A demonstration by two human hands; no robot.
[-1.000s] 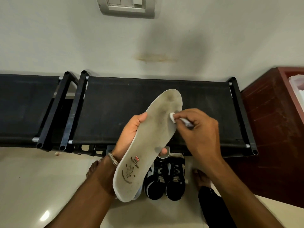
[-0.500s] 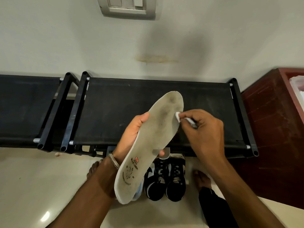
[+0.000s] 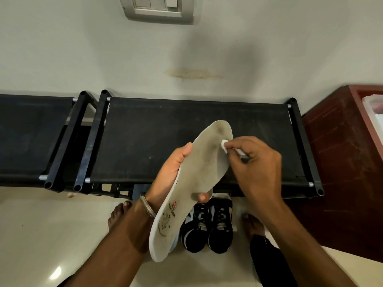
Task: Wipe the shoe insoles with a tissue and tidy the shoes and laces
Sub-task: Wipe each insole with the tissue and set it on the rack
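At the far left a black fabric shelf (image 3: 27, 137) runs along the pale wall, and just beside it stands a second, wider black rack (image 3: 157, 129) with the same tube frame; a grey switch plate (image 3: 158, 8) sits on the wall above. In front of the rack the left hand (image 3: 172, 175) grips a worn grey insole (image 3: 194, 183) from underneath, thumb curled over its left edge and one fingertip showing at its right edge, with a thin metal bangle (image 3: 147, 207) on the wrist. The insole is held in the air, tilted, its toe end up over the rack top and its heel end, printed with a small flag logo, down toward the floor. Below it on the pale floor stand two black-and-white sneakers (image 3: 207, 228) side by side, touching, toes toward the person, partly hidden by the insole, with a bare foot on either side of them. At the insole's toe end a small wad of white tissue (image 3: 224, 144) touches the grey surface, pinched between the curled fingers and thumb of the right hand (image 3: 257, 168). At the far right stands a dark red wooden cabinet (image 3: 339, 162).
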